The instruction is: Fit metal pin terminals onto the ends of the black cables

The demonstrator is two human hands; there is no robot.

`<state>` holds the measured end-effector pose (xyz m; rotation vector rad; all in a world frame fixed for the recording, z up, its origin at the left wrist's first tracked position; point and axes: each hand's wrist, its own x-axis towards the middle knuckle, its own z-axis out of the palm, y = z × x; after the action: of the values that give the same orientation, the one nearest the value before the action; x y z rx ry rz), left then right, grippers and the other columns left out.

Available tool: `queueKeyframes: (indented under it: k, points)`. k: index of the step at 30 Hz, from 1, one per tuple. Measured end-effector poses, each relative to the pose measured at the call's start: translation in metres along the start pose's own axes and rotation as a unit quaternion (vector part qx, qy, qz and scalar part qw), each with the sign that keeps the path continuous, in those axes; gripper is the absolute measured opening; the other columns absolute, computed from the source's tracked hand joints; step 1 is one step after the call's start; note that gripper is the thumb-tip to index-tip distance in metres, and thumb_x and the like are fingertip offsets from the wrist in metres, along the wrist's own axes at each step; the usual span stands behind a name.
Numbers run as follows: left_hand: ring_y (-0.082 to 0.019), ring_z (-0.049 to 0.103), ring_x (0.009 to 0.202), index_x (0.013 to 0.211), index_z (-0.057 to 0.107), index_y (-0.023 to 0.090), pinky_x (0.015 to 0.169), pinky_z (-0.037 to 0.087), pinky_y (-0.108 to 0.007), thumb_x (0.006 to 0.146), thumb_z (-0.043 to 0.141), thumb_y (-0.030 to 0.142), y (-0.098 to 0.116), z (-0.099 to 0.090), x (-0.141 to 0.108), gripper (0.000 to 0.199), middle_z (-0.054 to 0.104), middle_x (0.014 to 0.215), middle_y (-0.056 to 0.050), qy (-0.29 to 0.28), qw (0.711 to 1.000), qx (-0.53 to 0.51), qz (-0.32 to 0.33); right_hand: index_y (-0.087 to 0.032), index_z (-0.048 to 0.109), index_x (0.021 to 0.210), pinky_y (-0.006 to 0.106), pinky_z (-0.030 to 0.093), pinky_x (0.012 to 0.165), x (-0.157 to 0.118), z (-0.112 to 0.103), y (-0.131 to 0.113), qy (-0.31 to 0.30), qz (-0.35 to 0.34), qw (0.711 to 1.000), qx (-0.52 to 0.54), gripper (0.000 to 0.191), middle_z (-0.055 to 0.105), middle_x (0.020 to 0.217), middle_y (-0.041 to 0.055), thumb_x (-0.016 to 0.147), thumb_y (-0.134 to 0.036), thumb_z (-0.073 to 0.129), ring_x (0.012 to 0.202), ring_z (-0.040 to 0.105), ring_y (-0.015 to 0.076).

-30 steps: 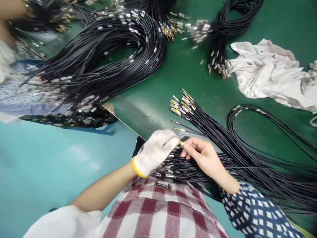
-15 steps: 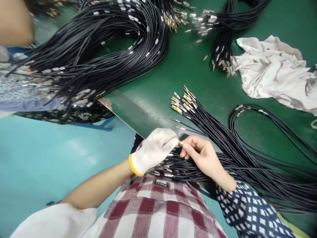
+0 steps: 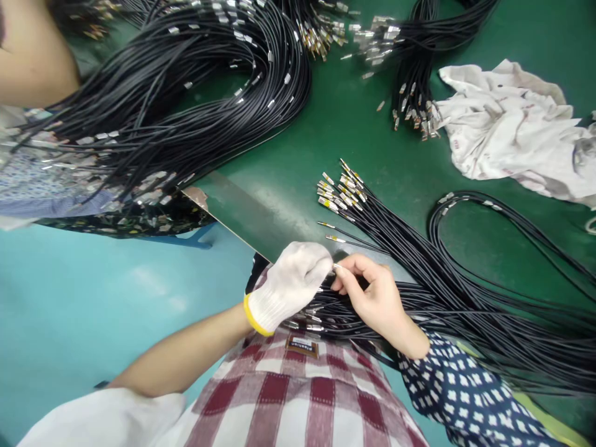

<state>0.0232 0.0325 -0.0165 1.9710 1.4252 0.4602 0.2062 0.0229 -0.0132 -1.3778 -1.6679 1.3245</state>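
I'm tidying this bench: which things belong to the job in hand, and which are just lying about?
Likely part of the job:
gloved left hand
bare right hand
metal cable end between them
near black cables

Seemingly lying about:
crumpled white cloth
far cable bundle, upper right

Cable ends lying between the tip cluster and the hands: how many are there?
2: the upper cable end just below the tip cluster, and the lower cable end nearer the gloved left hand. More may be hidden.
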Motion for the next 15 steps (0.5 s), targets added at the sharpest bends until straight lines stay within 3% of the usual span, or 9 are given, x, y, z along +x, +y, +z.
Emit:
queueKeyframes:
  k: [8,15]
  points:
    - [-0.02,0.057,0.084,0.081,0.061,0.018,0.084,0.045,-0.035,0.101,0.036,0.026,-0.004,0.001,0.002,0.032,0.065,0.088,-0.004,-0.015,0.995,0.062,0.071,-0.019,0.062,0.079,0.024,0.05,0.058,0.004,-0.002,0.0,-0.033,0.008,0.999,-0.005,0.022,0.07,0.065,0.0001,0.099,-0.025,0.055,0.057,0.065,0.0136]
    - [-0.013,0.054,0.076,0.077,0.057,0.02,0.073,0.042,-0.026,0.101,0.04,0.027,0.005,-0.016,0.012,0.03,0.057,0.077,0.004,-0.051,0.994,-0.095,0.004,-0.019,0.065,0.09,0.025,0.049,0.06,0.006,-0.013,-0.002,-0.065,0.009,0.998,-0.004,0.02,0.071,0.068,0.0001,0.101,-0.03,0.052,0.061,0.065,0.0142]
